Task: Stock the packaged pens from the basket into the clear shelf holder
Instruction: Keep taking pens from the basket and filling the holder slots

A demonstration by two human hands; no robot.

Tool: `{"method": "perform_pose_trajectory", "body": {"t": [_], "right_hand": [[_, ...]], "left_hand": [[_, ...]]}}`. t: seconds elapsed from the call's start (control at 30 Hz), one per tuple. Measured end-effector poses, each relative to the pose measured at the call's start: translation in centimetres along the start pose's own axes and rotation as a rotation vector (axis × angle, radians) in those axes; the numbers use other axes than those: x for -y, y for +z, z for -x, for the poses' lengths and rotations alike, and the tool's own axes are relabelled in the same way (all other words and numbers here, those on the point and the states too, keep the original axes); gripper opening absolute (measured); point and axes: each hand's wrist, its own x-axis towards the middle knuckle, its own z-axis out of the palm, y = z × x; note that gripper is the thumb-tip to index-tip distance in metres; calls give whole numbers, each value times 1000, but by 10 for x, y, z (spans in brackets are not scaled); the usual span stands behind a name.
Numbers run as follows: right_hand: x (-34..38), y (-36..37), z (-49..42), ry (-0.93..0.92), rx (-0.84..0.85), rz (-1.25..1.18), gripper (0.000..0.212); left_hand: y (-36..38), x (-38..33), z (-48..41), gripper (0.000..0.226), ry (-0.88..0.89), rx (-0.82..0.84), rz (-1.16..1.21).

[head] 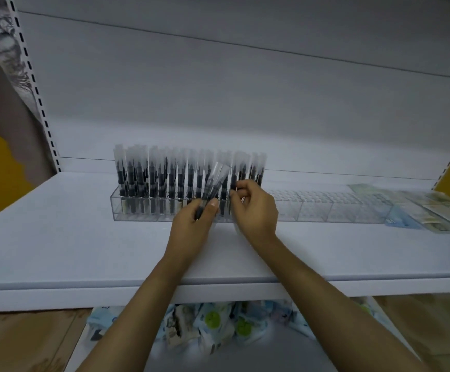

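Observation:
A long clear shelf holder (pixel 326 210) lies across the white shelf (pixel 84 251). Its left part is packed with several upright black pens in clear sleeves (pixel 151 173); its right part shows bare holes. My left hand (pixel 194 224) grips a small bunch of packaged pens (pixel 216 181), tilted up to the right in front of the holder. My right hand (pixel 256 205) is just right of it, fingers curled, pinching a pen at the right end of the filled rows. The basket is not in view.
Flat packaged goods (pixel 433 210) lie on the shelf's right end. Below the shelf edge sits a pile of colourful packets (pixel 218 326). Slotted shelf uprights (pixel 36 89) stand at both sides. A person's patterned sleeve (pixel 6 49) is at far left.

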Motion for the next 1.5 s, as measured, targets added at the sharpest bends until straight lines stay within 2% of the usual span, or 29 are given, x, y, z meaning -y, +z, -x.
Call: {"method": "perform_pose_trajectory", "body": {"t": [0.17, 0.53, 0.73, 0.93, 1.03, 1.1, 1.17, 1.27, 1.33, 1.43, 1.47, 1.5], "right_hand": [[-7, 9, 8, -45, -67, -117, 34], [-9, 3, 8, -86, -132, -177, 31], [-7, 7, 7, -18, -101, -26, 15], [-2, 6, 5, 80, -129, 56, 15], [-3, 1, 6, 86, -128, -32, 19], [1, -9, 6, 53, -174, -229, 21], [13, -21, 7, 43, -93, -437, 17], [29, -24, 13, -26, 214, -464, 17], [32, -22, 15, -20, 233, -472, 26], [35, -24, 14, 137, 141, -626, 13], [34, -24, 14, 169, 157, -642, 9], [33, -23, 16, 171, 197, -612, 13]], "left_hand": [[0, -2, 1, 36, -2, 2, 16], [0, -11, 5, 33, -59, 28, 138], [-2, -11, 7, 32, -57, 41, 126], [-2, -12, 6, 33, -51, 60, 109], [-2, -15, 8, 33, -52, 65, 129], [-3, -18, 9, 31, -59, 77, 166], [-3, -22, 10, 30, -58, 109, 197], [-4, -23, 12, 31, -19, 167, 185], [-4, -23, 12, 32, -17, 164, 175], [-4, -20, 9, 36, -31, 108, 106], [-3, -19, 9, 37, -28, 97, 81], [-3, -18, 8, 36, -23, 94, 65]]}}
